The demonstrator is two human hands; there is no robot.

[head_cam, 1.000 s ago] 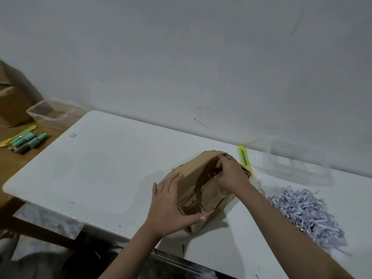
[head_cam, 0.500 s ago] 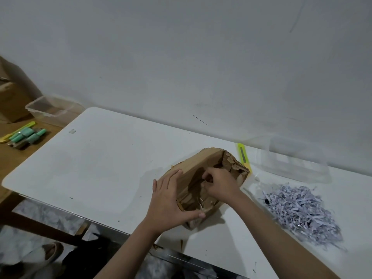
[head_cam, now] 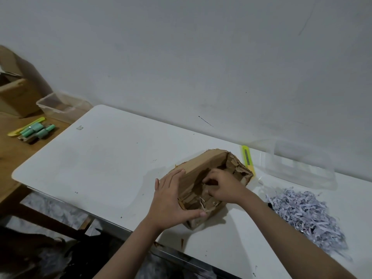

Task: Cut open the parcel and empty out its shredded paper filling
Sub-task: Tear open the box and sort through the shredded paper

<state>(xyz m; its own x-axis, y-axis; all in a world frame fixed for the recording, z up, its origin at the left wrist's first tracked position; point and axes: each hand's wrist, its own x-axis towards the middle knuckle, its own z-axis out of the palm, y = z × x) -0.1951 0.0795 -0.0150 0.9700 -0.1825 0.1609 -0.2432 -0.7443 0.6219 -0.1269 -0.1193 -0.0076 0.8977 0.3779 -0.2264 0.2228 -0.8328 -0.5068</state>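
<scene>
Right fingers: The right hand (head_cam: 223, 188) is inside the opened parcel (head_cam: 209, 182), its fingers curled and bunched as if pinching something near the floor of the box; what they hold, if anything, cannot be made out.
Left fingers: The left hand (head_cam: 171, 200) lies flat against the near-left outer wall of the parcel, fingers straight and together, thumb stretched along the near corner, bracing the box without grasping it.
Parcel: A brown cardboard box with a torn, ragged top edge, sitting on the white table (head_cam: 100, 158) near its front edge, mouth facing up and toward the person.
Filling: A heap of pale shredded paper (head_cam: 302, 210) lies on the table to the right of the parcel, well apart from it. A few light strands show inside near the right hand; how much remains is hard to judge.
Cutter: A yellow utility knife (head_cam: 248, 160) lies just behind the parcel's far-right corner, close to a clear plastic tray (head_cam: 298, 168).
Stage: Judged as late, with the box cut open and most filling out, the hand picking at leftovers.
Risk, box: The left hand only presses, so a hard tug could slide or tip the parcel toward the table edge.
Risk, paper: Light strands may drop short of the heap or off the table.
Risk, blade: Pushing the box backward could knock the cutter; whether its blade is extended cannot be told.
</scene>
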